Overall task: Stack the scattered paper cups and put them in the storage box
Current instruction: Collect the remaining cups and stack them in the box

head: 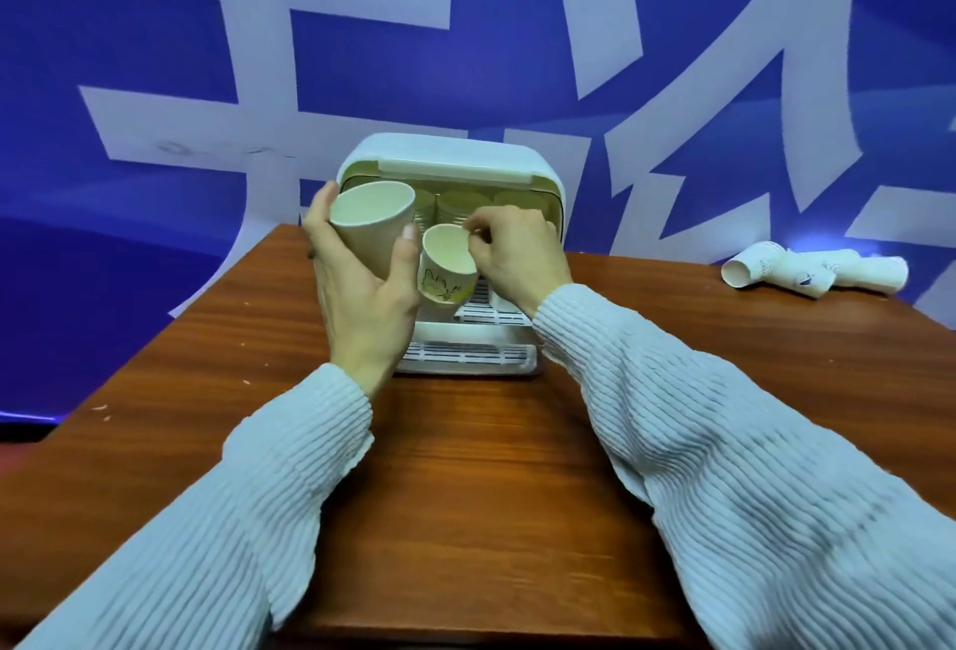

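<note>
A white storage box (445, 157) stands open at the far middle of the wooden table (465, 468), with stacks of paper cups (463, 207) inside it. My left hand (362, 297) grips a plain beige paper cup (370, 225), tilted with its mouth toward me, in front of the box's left side. My right hand (512, 251) pinches the rim of a smaller paper cup (447, 269) with a cartoon print, held just right of the beige cup and close to it. Both cups hang above the box's slatted front tray (465, 357).
Several white paper cups with blue print (812, 269) lie on their sides at the table's far right edge. A blue banner with large white characters (258, 80) fills the background. My two sleeves (724, 442) cover the near part of the table.
</note>
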The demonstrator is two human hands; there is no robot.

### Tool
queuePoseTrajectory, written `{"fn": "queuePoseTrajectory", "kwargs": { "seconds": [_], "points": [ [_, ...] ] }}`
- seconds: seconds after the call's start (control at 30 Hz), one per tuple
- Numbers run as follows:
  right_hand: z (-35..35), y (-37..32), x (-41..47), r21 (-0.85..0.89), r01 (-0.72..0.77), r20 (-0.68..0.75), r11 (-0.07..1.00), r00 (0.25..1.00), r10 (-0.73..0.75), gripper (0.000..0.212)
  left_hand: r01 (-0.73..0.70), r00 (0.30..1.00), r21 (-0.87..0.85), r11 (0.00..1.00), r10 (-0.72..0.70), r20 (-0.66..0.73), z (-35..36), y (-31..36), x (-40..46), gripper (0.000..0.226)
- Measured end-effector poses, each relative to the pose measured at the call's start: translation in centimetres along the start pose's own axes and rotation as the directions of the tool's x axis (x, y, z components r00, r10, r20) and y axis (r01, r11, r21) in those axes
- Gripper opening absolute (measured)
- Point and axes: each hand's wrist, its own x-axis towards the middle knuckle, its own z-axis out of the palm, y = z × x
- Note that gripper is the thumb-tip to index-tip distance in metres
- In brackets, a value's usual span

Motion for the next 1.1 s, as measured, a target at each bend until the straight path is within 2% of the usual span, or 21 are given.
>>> {"fn": "queuePoseTrajectory", "kwargs": {
  "seconds": [0.1, 0.17, 0.27, 0.37, 0.43, 0.5, 0.6, 0.77, 0.83, 0.93, 1.0, 1.1],
  "points": [
    [0.8, -0.5, 0.2, -0.065, -0.089, 0.152, 0.994, 0.983, 0.098, 0.025, 0.023, 0.999, 0.007, 1.0, -0.023, 0.04, 0.0, -0.5, 0.3, 0.074],
    [1.4, -0.3, 0.4, -0.04, -0.136, 0.222, 0.99, 0.965, 0.142, 0.031, 0.023, 0.998, 0.02, 1.0, -0.024, 0.065, 0.3, -0.6, 0.6, 0.074],
    [1.9, 0.2, 0.6, 0.164, -0.228, 0.309, 0.96, 0.936, 0.169, 0.037, 0.004, 0.987, 0.09, 0.996, -0.018, 0.158, 0.9, -0.6, 1.5, 0.076],
    [2.3, 0.7, 0.5, 0.41, -0.354, 0.363, 0.841, 0.909, 0.205, 0.031, -0.059, 0.958, 0.218, 0.974, -0.006, 0.285, 1.5, -0.3, 2.8, 0.077],
    [2.4, 1.0, 0.4, 0.464, -0.398, 0.394, 0.791, 0.893, 0.219, 0.032, -0.115, 0.936, 0.279, 0.953, 0.01, 0.351, 2.0, 0.0, 3.5, 0.078],
    [2.4, 1.1, 0.2, 0.482, -0.393, 0.396, 0.783, 0.895, 0.205, 0.031, -0.159, 0.91, 0.321, 0.934, 0.013, 0.414, 2.5, 0.2, 4.0, 0.079],
    [2.2, 1.3, 0.0, 0.505, -0.406, 0.407, 0.762, 0.89, 0.204, 0.035, -0.217, 0.84, 0.428, 0.877, -0.056, 0.54, 3.2, -0.3, 4.2, 0.083],
    [2.6, 2.3, 0.0, 0.583, -0.463, 0.414, 0.668, 0.876, 0.246, 0.035, -0.409, 0.723, 0.623, 0.667, -0.181, 0.667, 3.9, -1.8, 2.5, 0.091],
    [2.8, 2.9, -0.1, 0.594, -0.469, 0.402, 0.653, 0.877, 0.263, 0.035, -0.375, 0.692, 0.651, 0.66, -0.269, 0.671, 4.4, -2.0, 2.1, 0.092],
    [3.0, 3.5, 0.0, 0.577, -0.434, 0.351, 0.692, 0.897, 0.27, 0.04, -0.297, 0.701, 0.666, 0.684, -0.317, 0.638, 5.1, -2.0, 2.8, 0.078],
    [2.7, 3.8, -0.1, 0.554, -0.396, 0.301, 0.732, 0.915, 0.268, 0.036, -0.216, 0.704, 0.661, 0.719, -0.354, 0.616, 5.4, -2.1, 3.2, 0.074],
    [2.4, 4.3, -0.1, 0.524, -0.369, 0.254, 0.768, 0.928, 0.272, 0.026, -0.192, 0.708, 0.669, 0.718, -0.371, 0.601, 5.9, -2.5, 3.2, 0.073]
  ]
}}
